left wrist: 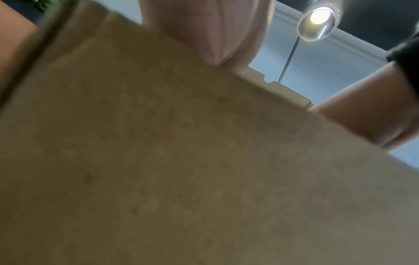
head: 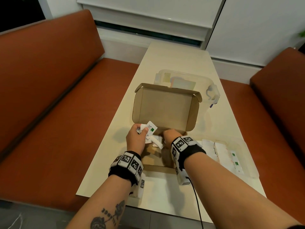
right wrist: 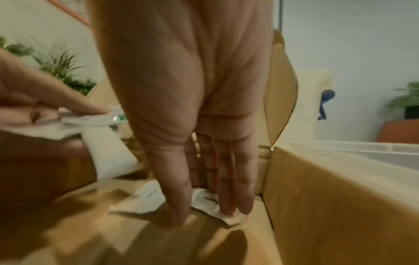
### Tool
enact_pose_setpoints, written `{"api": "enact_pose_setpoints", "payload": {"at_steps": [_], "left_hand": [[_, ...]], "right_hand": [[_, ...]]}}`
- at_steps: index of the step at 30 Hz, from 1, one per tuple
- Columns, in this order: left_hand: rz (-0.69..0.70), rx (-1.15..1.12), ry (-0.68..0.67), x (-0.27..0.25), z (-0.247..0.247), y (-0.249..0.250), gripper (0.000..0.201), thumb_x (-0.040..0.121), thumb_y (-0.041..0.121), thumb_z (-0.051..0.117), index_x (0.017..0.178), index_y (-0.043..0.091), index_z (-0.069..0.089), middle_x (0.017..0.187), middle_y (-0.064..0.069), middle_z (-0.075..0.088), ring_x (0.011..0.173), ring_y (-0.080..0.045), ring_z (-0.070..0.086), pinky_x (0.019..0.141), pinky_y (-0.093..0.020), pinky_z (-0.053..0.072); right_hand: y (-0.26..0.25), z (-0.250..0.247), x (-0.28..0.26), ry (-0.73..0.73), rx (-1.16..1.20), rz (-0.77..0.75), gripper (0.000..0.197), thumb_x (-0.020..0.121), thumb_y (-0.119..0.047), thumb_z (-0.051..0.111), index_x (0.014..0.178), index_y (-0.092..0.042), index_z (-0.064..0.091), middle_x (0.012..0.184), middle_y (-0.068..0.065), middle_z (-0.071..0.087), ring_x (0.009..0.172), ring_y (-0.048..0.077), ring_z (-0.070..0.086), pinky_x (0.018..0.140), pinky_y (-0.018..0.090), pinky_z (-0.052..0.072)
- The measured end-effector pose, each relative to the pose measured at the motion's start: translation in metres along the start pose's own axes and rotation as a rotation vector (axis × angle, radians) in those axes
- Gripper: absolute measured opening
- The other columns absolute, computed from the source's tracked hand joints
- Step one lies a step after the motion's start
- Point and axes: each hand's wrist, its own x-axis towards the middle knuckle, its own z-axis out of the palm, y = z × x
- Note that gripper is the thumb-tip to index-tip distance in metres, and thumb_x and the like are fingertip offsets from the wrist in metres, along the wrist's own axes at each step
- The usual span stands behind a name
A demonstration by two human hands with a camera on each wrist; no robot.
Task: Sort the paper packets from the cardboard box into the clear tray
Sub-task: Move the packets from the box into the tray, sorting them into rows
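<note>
Paper packets [right wrist: 204, 202]: two loose on the floor of the cardboard box [head: 162, 113], far right corner. Right hand [right wrist: 192, 125] reaches down, straight fingertips [right wrist: 246, 206] pressing on one packet, thumb beside; not yet lifted. Left hand [head: 137, 138] grips a bunch of gathered packets [head: 151, 128] over the box's left edge. Clear tray [head: 247, 162] sits right of the box, some packets already in it. Step: gathering. Next, likely: pinch the flat packet off the floor, carry to tray.
</note>
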Motion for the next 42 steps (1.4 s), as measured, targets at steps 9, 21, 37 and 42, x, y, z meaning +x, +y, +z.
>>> {"api": "enact_pose_setpoints", "payload": {"at_steps": [9,21,37,42], "left_hand": [[-0.023,-0.055,-0.03,0.002,0.001,-0.001,0.013,0.094,0.011,0.055,0.105,0.015,0.051,0.107,-0.013,0.066,0.096,-0.027,0.064,0.08,-0.033,0.052],[0.019,0.138,-0.09,0.007,0.01,-0.001,0.02,0.095,0.009,0.049,0.105,0.008,0.066,0.105,-0.012,0.065,0.09,-0.021,0.055,0.074,-0.022,0.038],[0.049,0.151,0.067,0.01,0.009,0.005,0.017,0.095,0.01,0.051,0.099,0.012,0.067,0.095,-0.005,0.064,0.084,-0.016,0.052,0.063,-0.012,0.032],[0.112,0.173,0.121,0.01,0.001,0.003,0.017,0.096,0.011,0.05,0.101,0.011,0.066,0.097,-0.009,0.065,0.084,-0.017,0.053,0.072,-0.027,0.043]], "right_hand": [[0.005,-0.001,0.007,0.009,-0.066,-0.002,0.028,0.094,-0.007,0.047,0.119,0.0,0.057,0.122,0.016,0.06,0.111,0.029,0.058,0.089,0.032,0.047],[-0.012,-0.027,-0.007,0.401,0.285,-0.213,0.015,0.084,-0.015,0.058,0.096,-0.012,0.066,0.095,0.005,0.064,0.089,0.023,0.06,0.078,0.032,0.052],[-0.01,-0.024,0.003,0.146,0.174,-0.085,0.024,0.088,-0.016,0.055,0.108,-0.006,0.065,0.101,0.011,0.065,0.096,0.026,0.061,0.082,0.031,0.052],[-0.02,-0.011,0.015,0.008,0.053,0.025,0.032,0.09,-0.024,0.061,0.115,-0.004,0.059,0.118,0.012,0.062,0.108,0.028,0.059,0.091,0.033,0.049]]}}
